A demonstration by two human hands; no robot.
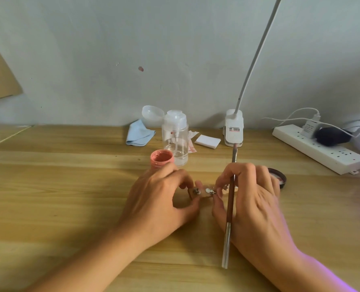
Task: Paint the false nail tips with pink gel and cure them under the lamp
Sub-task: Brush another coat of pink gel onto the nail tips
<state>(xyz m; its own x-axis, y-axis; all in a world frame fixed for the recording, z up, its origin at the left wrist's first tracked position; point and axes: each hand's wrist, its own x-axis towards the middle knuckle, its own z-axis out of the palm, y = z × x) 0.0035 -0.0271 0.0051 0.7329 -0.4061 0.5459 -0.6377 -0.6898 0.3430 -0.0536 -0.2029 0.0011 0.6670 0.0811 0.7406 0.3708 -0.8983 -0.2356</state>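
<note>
Nail tips [208, 190] blurred, partly behind right hand [257, 207]

Table [69, 186]: pale wood-grain top, smooth, matt. Pump bottle [176, 140], centre back: clear glossy plastic. Gel jar [161, 158]: pink plastic, smeared rim. Cloth [139, 133]: soft blue fabric, crumpled. Power strip [320, 150], right: glossy white plastic. Brush [229, 207]: brown handle, clear shiny end. Wall [111, 49]: matt paint, scuffed.

Pink gel jar [161, 158], pale blue cloth [139, 133], white power strip [320, 148], light wood-grain table [69, 186]
</note>
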